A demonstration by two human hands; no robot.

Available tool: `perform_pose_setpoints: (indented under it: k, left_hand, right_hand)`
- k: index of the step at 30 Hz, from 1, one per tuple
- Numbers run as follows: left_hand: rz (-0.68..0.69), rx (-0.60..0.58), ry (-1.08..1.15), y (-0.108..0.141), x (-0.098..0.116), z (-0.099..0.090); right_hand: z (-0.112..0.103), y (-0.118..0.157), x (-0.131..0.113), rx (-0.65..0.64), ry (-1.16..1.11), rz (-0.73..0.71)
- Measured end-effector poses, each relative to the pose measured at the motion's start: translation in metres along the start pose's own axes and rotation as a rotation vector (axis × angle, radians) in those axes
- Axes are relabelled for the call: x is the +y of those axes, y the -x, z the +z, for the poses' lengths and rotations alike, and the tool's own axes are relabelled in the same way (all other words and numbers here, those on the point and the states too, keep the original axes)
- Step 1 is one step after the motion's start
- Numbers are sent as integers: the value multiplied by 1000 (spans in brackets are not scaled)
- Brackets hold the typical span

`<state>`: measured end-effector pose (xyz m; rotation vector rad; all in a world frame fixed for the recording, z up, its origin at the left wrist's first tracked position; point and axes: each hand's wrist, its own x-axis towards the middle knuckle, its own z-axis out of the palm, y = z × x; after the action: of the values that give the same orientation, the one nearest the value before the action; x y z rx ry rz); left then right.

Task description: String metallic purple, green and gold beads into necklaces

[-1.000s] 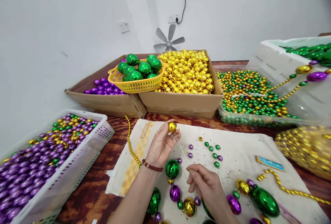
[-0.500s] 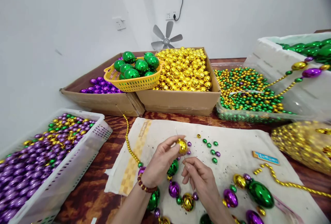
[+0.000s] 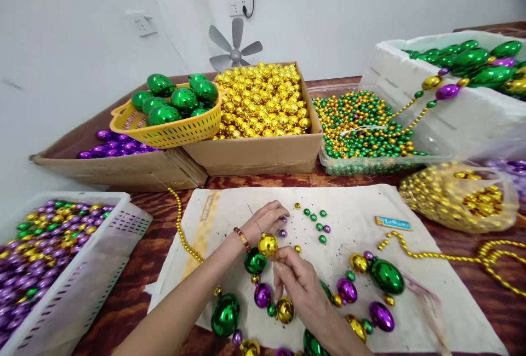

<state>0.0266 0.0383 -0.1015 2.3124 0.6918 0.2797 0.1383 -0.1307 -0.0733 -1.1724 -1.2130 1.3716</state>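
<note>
My left hand reaches over the white cloth, its fingertips closed around a small purple bead. Another small purple bead lies just below those fingers. With its fingers pinched, my right hand holds a shiny gold ball at its lower right edge. A thin needle-like line rises from the ball's top. Below the hands, a bead string includes a green ball, a purple ball and another gold ball. My right fingertips are partly hidden behind the hand.
Small green beads are scattered on the cloth. To the right lie a strung cluster with a large green bead and a gold bead chain. Behind stand a box of gold balls and a yellow basket; a white crate is left.
My left hand has let go of the gold ball and moved to the small purple beads. The ball is now at my right fingertips, lower down. The view has shifted to the right.
</note>
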Motion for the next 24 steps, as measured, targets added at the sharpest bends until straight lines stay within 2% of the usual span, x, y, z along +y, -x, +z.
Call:
perform_pose_setpoints:
  k: [5,10,12,15,17,19,24]
  left_hand:
    - [-26,0,55,-12,-8,7]
    - [-159,190,193,4,-7,-9]
    - [-241,295,432,16,-1,-20]
    - [-343,461,1067,35,13,-37]
    - [-356,529,1356,45,23,-44]
    - [-350,576,1477,52,30,-48]
    - [-335,637,1581,58,35,-47]
  right_hand:
    - [-4,-2,4,-3,-34,-9]
    - [-3,-5,13,80,-137,40]
    - [-3,-6,15,105,-180,63]
    - [-4,-7,17,145,-207,88]
    - [-4,-7,18,163,-193,95]
    - [-4,-7,18,167,-169,99]
    - [-4,-4,19,135,-129,83]
